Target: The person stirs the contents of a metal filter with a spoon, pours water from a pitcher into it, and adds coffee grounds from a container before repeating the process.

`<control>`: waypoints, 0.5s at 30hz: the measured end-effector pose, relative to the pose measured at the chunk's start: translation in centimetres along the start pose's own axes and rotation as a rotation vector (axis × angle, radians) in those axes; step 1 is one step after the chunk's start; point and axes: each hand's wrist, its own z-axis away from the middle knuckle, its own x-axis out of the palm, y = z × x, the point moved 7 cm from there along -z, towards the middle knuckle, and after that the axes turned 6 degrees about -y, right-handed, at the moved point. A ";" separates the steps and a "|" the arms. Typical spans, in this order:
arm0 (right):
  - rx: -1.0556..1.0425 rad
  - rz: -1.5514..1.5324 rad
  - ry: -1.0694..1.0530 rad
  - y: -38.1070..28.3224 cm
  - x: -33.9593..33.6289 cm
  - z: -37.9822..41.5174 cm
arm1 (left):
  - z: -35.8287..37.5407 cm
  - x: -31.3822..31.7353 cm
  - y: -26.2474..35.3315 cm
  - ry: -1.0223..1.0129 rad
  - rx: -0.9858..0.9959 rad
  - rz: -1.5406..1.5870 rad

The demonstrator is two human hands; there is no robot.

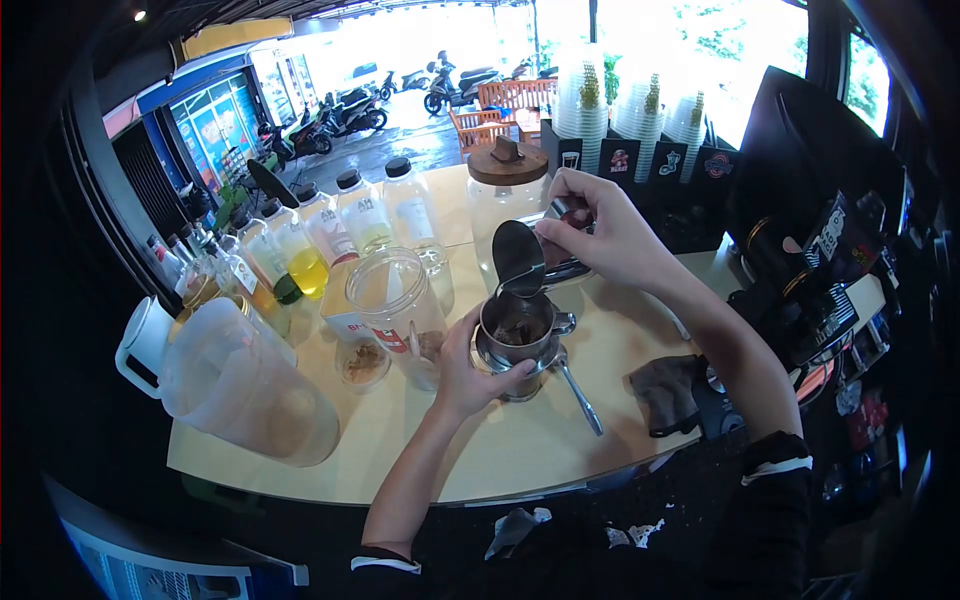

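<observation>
My right hand (pixel 603 222) is closed around the handle side of a metal pitcher (pixel 517 252), tipped with its mouth toward the left. A thin stream runs from its lip into a metal drip coffee filter (pixel 512 328), which has dark contents inside. Wrapped against the left side of the filter, my left hand (pixel 468 375) steadies it, thumb across the front. The filter sits on top of a glass, largely hidden by the hand. A metal spoon (pixel 581 398) lies just right of it. Left of my left hand stands an open clear jar (pixel 388 290).
A large plastic jug (pixel 250 385) and several bottles (pixel 350 215) line the left side. Behind the pitcher is a wooden-lidded jar (pixel 507 165). Cup stacks (pixel 640 115) rise at the back. A dark cloth (pixel 665 393) and a black machine (pixel 800 220) are on the right.
</observation>
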 end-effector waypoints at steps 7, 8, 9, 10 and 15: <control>0.051 0.006 0.021 0.2 -0.7 0.6 | 0.0 0.0 0.0 -0.002 -0.001 0.002; 0.076 -0.025 0.023 0.4 -0.8 0.8 | 0.0 0.0 0.0 -0.007 -0.005 -0.003; 0.101 -0.056 0.025 0.6 -0.9 0.9 | -0.1 0.0 0.0 -0.007 -0.005 -0.003; 0.101 -0.056 0.026 0.7 -1.1 1.0 | -0.1 0.0 -0.1 -0.009 -0.010 0.000; 0.060 0.062 0.035 0.2 -1.9 1.6 | -0.1 0.1 0.2 -0.008 -0.019 0.005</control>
